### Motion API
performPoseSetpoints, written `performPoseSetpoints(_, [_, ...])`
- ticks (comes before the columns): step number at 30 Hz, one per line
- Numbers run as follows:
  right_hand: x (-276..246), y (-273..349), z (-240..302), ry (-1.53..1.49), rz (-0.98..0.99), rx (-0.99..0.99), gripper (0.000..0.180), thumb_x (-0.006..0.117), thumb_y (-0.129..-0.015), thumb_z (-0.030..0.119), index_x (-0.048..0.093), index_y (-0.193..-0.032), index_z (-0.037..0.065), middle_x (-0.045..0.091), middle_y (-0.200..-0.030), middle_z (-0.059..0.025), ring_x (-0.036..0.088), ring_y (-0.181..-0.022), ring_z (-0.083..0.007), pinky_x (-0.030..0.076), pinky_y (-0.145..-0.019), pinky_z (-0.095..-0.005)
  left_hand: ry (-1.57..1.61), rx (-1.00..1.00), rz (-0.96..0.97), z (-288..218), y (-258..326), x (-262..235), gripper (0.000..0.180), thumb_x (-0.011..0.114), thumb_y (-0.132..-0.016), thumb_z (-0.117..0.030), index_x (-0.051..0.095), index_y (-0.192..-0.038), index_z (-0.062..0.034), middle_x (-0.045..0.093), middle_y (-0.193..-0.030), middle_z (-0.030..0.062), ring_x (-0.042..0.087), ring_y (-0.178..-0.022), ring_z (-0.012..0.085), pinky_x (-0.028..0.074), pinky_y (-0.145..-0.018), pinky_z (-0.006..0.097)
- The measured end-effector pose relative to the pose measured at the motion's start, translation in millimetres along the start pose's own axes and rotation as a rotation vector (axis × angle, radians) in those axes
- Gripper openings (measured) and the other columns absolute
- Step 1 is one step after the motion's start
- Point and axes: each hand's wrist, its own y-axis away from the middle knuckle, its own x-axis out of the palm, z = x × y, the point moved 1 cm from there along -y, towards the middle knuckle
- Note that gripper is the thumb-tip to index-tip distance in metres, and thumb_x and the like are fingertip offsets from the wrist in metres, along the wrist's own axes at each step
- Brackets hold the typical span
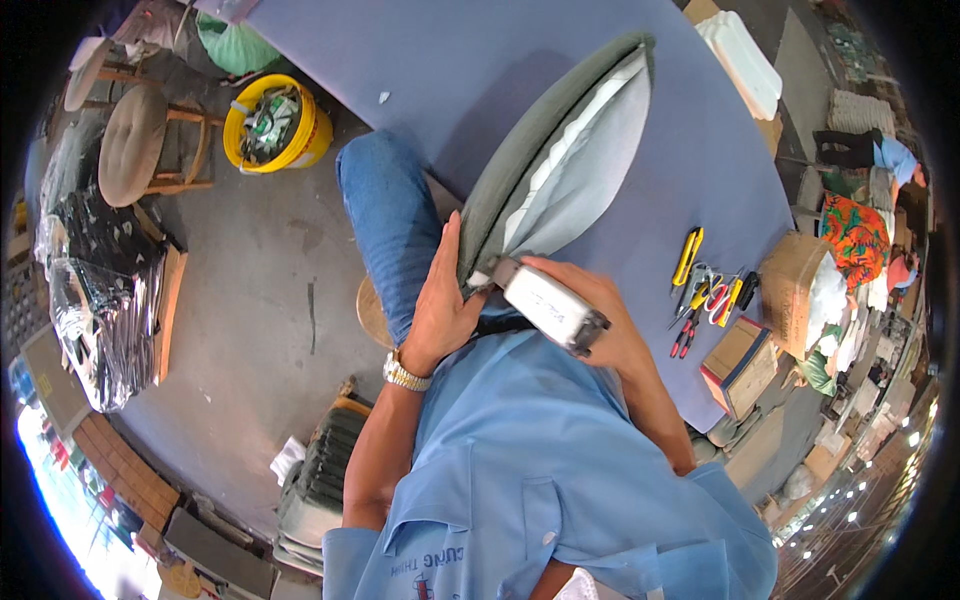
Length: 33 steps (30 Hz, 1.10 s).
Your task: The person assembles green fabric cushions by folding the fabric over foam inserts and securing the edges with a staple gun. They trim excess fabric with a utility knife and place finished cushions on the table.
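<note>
A padded cushion panel (585, 190) with a dark green fabric cover and a pale underside stands tilted on its edge, its near end close to my lap. My left hand (440, 305) holds that near end, fingers stretched along the green side and thumb near the corner. A white and grey staple gun (552, 308) is in my right hand (605, 305), whose fingers wrap around its far side and are partly hidden. The tool's nose meets the cushion's near corner, beside my left thumb. A ragged white strip (560, 150) runs along the inside of the green edge.
The cushion rests on a blue-grey table (400, 50). To the right lie a yellow cutter (687, 257), scissors, red-and-black screwdrivers (685, 335) and a small box (738, 368). A yellow bucket of scraps (312, 140) and a stool (135, 145) stand on the floor at left.
</note>
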Motion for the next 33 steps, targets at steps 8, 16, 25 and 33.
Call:
performPoseSetpoints(8, [-60, 71, -99, 0.201, -0.34, 0.427, 0.069, 0.086, -0.076, 0.009, 0.06, -0.14, 0.006, 0.066, -0.132, -0.0182, 0.067, -0.117, -0.0356, 0.052, -0.101, -0.0392, -0.02, 0.062, -0.021, 1, -5, 2, 0.096, 0.073, -0.085, 0.001, 0.018, -0.164, -0.0016, 0.025, -0.168, 0.0229, 0.03, -0.155, 0.0372, 0.029, -0.124, 0.04])
performPoseSetpoints(16, [-109, -7, -121, -0.164, -0.652, 0.397, 0.075, 0.076, -0.094, 0.036, 0.045, -0.148, -0.006, 0.06, -0.139, -0.0227, 0.064, -0.121, -0.0291, 0.054, -0.098, -0.0436, -0.124, 0.022, 0.001, -19, 3, 18, 0.097, 0.075, -0.085, -0.004, 0.022, -0.165, -0.0118, 0.017, -0.17, 0.0238, 0.024, -0.156, 0.0422, 0.031, -0.123, 0.046])
performPoseSetpoints(25, [-63, -97, -135, -0.897, -0.92, 0.291, 0.069, 0.061, -0.102, 0.049, 0.053, -0.143, -0.006, 0.062, -0.137, -0.0167, 0.059, -0.122, -0.0294, 0.047, -0.104, -0.0443, -0.32, 0.234, 0.121, -13, -36, 70, 0.099, 0.065, -0.093, -0.06, 0.023, -0.163, -0.0054, 0.015, -0.169, 0.0292, 0.015, -0.156, 0.0512, 0.019, -0.119, 0.07])
performPoseSetpoints(33, [-49, -102, -106, -0.875, -0.904, 0.262, 0.057, 0.04, -0.112, 0.04, 0.049, -0.144, -0.006, 0.06, -0.138, -0.0229, 0.064, -0.119, -0.0325, 0.054, -0.099, -0.044, -0.426, 0.378, 0.182, -52, -145, 84, 0.095, 0.029, -0.103, -0.073, 0.017, -0.165, -0.0022, 0.009, -0.174, 0.0177, 0.004, -0.161, 0.0349, 0.011, -0.127, 0.058])
